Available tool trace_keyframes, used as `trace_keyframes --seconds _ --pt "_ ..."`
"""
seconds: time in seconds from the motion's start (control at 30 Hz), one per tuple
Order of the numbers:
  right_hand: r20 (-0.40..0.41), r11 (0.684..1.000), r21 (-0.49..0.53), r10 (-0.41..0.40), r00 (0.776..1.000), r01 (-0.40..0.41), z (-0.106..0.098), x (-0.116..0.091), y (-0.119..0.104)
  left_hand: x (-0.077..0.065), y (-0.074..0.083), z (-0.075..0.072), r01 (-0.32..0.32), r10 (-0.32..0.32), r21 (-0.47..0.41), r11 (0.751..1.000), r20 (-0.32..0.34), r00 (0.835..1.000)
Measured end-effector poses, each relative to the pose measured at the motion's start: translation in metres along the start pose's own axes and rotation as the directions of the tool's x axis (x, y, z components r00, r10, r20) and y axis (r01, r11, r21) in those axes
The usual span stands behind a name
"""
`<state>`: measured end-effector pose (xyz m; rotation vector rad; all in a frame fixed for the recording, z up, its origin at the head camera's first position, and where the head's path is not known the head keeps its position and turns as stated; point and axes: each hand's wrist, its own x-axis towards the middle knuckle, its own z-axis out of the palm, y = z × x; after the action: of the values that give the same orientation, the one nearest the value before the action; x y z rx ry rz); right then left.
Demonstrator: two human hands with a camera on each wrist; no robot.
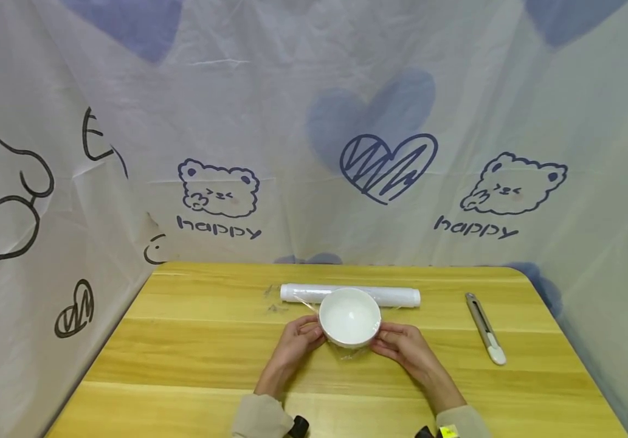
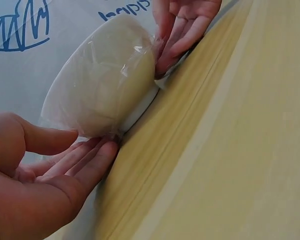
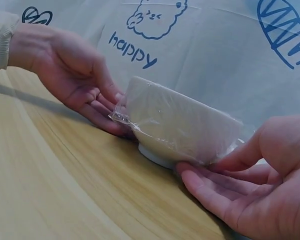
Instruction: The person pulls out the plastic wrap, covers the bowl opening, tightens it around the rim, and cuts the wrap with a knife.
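A white bowl [image 1: 349,317] stands upright on the wooden table, with clear cling film [image 3: 175,122] stretched over its top and down its sides. At the bowl's left side, my left hand [image 1: 296,345] pinches the loose film edge between thumb and fingers. My right hand [image 1: 405,351] does likewise at the right side, its fingertips [image 3: 192,176] tucked under the bowl's curve near the foot. Wrinkled film clings to the bowl's outer wall in both wrist views. A loose flap of film hangs at the bowl's near side in the head view.
Behind the bowl lies a white roll of cling film [image 1: 396,296], partly hidden by it. A utility knife [image 1: 485,328] with a grey and white handle lies on the right of the table [image 1: 182,347]. Printed cloth [image 1: 292,152] hangs around the back and sides.
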<state>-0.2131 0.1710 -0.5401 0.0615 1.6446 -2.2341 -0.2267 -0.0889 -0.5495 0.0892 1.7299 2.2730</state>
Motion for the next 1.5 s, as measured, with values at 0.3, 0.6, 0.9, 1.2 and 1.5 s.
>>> trace_keyframes --seconds 0.3,0.6,0.9,1.2,1.5 --pt "0.078 1.000 -0.014 0.004 0.997 -0.003 -0.008 0.000 -0.008 -0.003 0.001 0.006 -0.016 0.017 -0.006 1.000 0.013 1.000" --pt "-0.139 0.774 -0.632 -0.163 0.977 0.039 -0.025 -0.008 -0.065 -0.031 0.015 0.041 -0.166 0.206 0.214 0.963 -0.182 0.961" --pt "0.081 0.325 -0.913 -0.446 0.891 0.245 -0.017 0.041 -0.101 -0.052 0.003 0.100 -0.233 0.375 0.366 0.901 -0.387 0.842" --pt "0.242 0.275 -0.907 -0.281 0.929 0.320 -0.020 0.080 -0.091 -0.037 -0.020 0.136 -0.265 0.426 0.353 0.897 -0.536 0.729" --pt "0.195 0.279 -0.925 -0.233 0.953 0.258 -0.016 0.083 -0.083 -0.023 -0.015 0.133 -0.312 0.318 0.127 0.942 -0.642 0.698"
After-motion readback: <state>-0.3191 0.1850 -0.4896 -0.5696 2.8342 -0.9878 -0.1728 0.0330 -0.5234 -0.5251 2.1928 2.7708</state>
